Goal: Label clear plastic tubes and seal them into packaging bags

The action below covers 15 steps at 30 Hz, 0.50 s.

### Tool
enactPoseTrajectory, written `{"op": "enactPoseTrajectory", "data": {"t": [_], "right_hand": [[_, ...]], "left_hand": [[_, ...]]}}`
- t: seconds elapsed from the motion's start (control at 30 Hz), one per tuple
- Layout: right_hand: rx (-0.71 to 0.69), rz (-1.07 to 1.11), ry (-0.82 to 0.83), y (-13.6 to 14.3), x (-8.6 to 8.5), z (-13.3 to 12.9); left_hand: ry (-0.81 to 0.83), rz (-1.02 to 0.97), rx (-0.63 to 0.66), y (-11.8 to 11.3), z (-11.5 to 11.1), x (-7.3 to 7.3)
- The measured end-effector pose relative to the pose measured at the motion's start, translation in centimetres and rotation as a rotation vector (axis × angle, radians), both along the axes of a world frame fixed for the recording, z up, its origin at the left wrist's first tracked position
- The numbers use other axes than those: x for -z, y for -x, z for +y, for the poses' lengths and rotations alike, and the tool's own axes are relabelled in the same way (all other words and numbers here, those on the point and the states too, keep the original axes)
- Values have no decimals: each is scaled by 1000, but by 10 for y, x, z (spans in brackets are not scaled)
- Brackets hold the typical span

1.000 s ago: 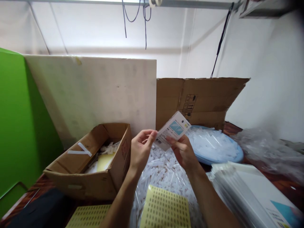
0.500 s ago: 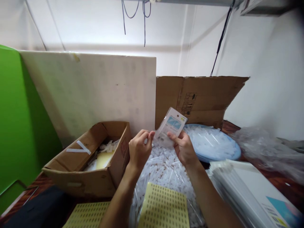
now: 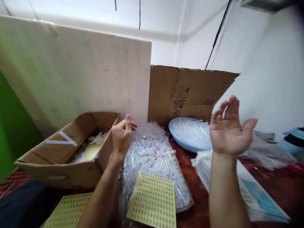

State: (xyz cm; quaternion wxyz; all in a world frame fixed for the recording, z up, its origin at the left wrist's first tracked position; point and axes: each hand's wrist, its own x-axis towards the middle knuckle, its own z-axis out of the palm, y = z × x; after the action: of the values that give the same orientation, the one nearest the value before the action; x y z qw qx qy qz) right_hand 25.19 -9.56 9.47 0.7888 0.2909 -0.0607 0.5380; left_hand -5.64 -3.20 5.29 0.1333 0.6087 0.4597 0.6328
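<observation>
My right hand [image 3: 230, 133] is raised on the right, its palm showing, fingers upright and thumb spread, holding nothing. Below it lies a stack of printed white sheets in clear sleeves [image 3: 254, 196]. My left hand [image 3: 122, 136] hovers by the right wall of the cardboard box, thumb up and fingers loosely bent. Its thumb tip is apart from the fingertips, and I see nothing in it; the palm is hidden. Between my arms, small clear plastic pieces [image 3: 152, 152] are heaped on a cardboard tray. A yellow sticker sheet [image 3: 153, 199] rests on the near part of the heap.
The open cardboard box [image 3: 57, 174] at left contains white pieces and yellow paper. A blue basin [image 3: 187, 144] of clear plastic pieces stands behind. Another sticker sheet [image 3: 68, 209] and a dark item [image 3: 23, 202] lie front left. Cardboard [image 3: 190, 91] stands upright at the back.
The flat clear packet with a printed card has left my hands. My right hand has moved right and opened; my left hand has drawn left. The view has tilted down and turned right.
</observation>
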Motion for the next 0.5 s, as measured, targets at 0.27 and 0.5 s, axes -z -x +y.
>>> {"op": "enactPoseTrajectory", "data": {"t": [0.27, 0.5], "right_hand": [[678, -1031, 390, -17, 24, 39], [1139, -2409, 933, -43, 91, 76]], "left_hand": [[49, 102, 16, -9, -5, 1], [211, 561, 185, -25, -1, 21]]}}
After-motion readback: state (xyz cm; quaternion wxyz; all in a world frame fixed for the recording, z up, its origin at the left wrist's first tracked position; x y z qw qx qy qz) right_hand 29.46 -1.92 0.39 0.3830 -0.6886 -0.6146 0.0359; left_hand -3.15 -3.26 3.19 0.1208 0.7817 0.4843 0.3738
